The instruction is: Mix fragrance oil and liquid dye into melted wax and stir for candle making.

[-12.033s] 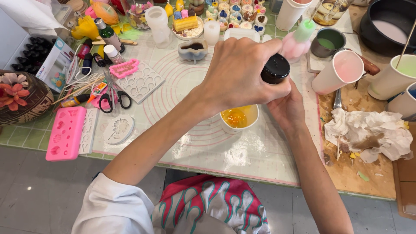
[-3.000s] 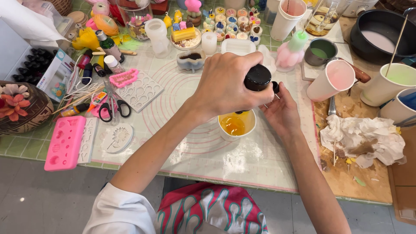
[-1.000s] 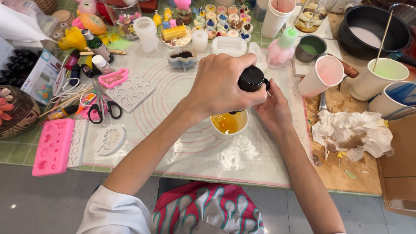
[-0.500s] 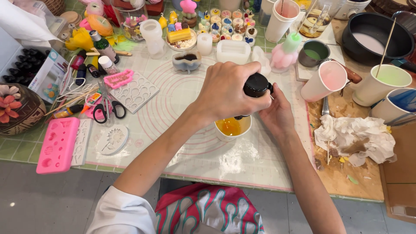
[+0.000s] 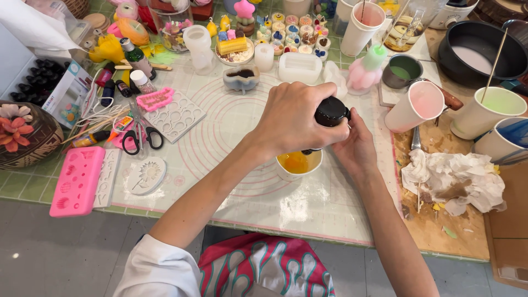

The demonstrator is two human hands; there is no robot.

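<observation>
**Your two hands tip a dark bottle over a cup of yellow liquid**

You look down at a crowded craft table. Near the centre of the frame, your left hand [image 5: 294, 118] is closed around a dark bottle [image 5: 330, 111], fingers wrapped over its body so that only its round black base shows, facing up and toward the right. The bottle is upended: its long axis runs steeply from that base, upper right, down to its mouth at lower left, which points into the cup below. Most of its length is hidden by your hand.

Your right hand [image 5: 357, 146] comes in from the lower right and cups the bottle from beneath, fingers curled against it and touching your left hand; you cannot see how firmly it grips.

Directly under both hands stands a small white cup [image 5: 297, 165] holding yellow liquid, upright on a pale silicone mat [image 5: 231, 118] printed with pink rings.

At lower left of the frame lies a bright pink mould [image 5: 78, 180], with black-handled scissors [image 5: 142, 137] a little above and to its right. To the right of your hands a paper cup with pink contents [image 5: 418, 107] leans on a board, and crumpled, stained tissue [image 5: 456, 181] lies below it. Along the top edge sit many small coloured candles [image 5: 291, 27] and jars.
</observation>
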